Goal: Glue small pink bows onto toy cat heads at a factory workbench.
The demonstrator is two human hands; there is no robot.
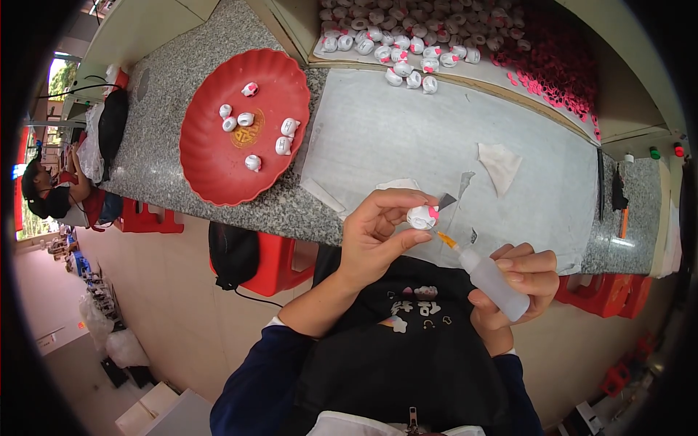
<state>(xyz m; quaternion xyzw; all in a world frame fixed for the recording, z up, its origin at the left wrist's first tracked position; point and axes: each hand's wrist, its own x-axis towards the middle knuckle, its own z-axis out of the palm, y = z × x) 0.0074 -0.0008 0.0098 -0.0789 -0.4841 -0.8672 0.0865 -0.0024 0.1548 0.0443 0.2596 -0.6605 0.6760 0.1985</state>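
Observation:
Between the thumb and fingers of my left hand (382, 236) is a small white figurine head (422, 217) with a pink bow. My right hand (518, 280) grips a translucent white squeeze bottle (496, 283), tilted so that its orange-yellow nozzle (448, 240) points up at the head. The nozzle's tip is very close to the head's lower right side; whether they touch I cannot tell. Both hands are above the near edge of a white work sheet (407, 131). A scalloped red plate (200, 156) to the left holds several similar white heads (246, 119).
At the back, a shelf holds many white heads (407, 43) beside a heap of small pink pieces (556, 65). A scrap of white cloth (499, 166) lies on the sheet. Red stools (280, 265) stand under the granite counter (163, 83). Another person (62, 192) is at the far left.

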